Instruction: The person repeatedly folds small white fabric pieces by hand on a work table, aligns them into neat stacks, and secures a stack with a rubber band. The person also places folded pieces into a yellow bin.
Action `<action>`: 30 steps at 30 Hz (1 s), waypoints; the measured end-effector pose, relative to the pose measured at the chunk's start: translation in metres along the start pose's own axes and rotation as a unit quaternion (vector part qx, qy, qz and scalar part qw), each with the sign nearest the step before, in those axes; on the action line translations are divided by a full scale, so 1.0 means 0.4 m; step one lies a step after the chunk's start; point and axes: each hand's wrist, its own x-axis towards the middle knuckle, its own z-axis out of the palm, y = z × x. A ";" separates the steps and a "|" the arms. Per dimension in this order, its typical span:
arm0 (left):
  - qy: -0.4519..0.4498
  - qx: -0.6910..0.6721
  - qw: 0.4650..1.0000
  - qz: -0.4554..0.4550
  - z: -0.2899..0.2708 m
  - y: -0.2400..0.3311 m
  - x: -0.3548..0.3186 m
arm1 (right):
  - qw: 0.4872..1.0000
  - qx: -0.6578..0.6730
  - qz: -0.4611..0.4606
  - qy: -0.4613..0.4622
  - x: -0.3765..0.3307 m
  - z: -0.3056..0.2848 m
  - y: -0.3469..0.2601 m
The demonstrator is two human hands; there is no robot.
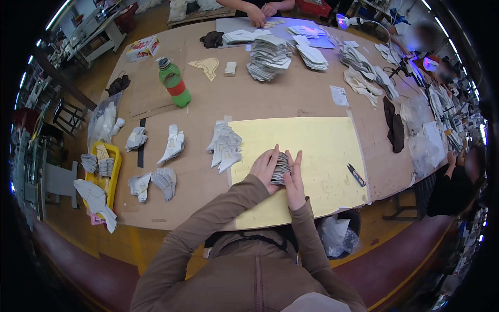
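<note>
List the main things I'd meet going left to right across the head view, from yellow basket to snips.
Yellow basket, green bottle, fanned grey pieces, left hand, stack of grey pieces, right hand, snips.

The fingers of the left hand [264, 169] and right hand [294, 182] hide the sides of the stack of grey pieces [281, 169] between them; its layers are too fine to count. Behind the fingers, toward the body, the left sleeve [221, 208] covers part of the yellow mat's [322, 145] left edge. Farther back, the lower edge cuts off the brown jacket [254, 283] and a pale shape [316, 303], which cannot be identified. Far beyond the fingertips, a co-worker [257, 11] is cut off above the forearms. Right of the fingers, another person's [449, 190] head is blurred; beyond them, print on a white slip [339, 95] is unreadable.
</note>
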 end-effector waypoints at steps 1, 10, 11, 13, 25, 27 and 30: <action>-0.015 0.044 0.999 -0.015 -0.001 0.001 -0.002 | 0.999 0.018 -0.006 0.041 -0.003 0.012 0.003; -0.077 0.064 0.995 -0.012 -0.001 0.045 -0.026 | 0.996 0.074 -0.028 0.049 -0.025 0.026 -0.001; -0.084 0.079 0.993 -0.027 -0.001 0.050 -0.026 | 0.999 0.026 -0.045 0.009 -0.024 0.023 -0.001; -0.102 0.105 0.988 -0.055 -0.004 0.050 -0.019 | 0.998 0.012 -0.054 -0.001 -0.021 0.019 -0.002; -0.009 0.036 0.998 -0.049 0.005 -0.009 0.000 | 0.994 -0.037 -0.039 0.094 -0.013 0.054 0.001; 0.028 0.048 0.998 -0.033 0.015 -0.009 0.006 | 0.984 -0.165 -0.059 0.029 -0.016 0.082 0.013; 0.023 0.017 1.000 0.001 -0.010 0.007 0.001 | 0.998 -0.012 -0.024 0.048 -0.014 0.072 0.014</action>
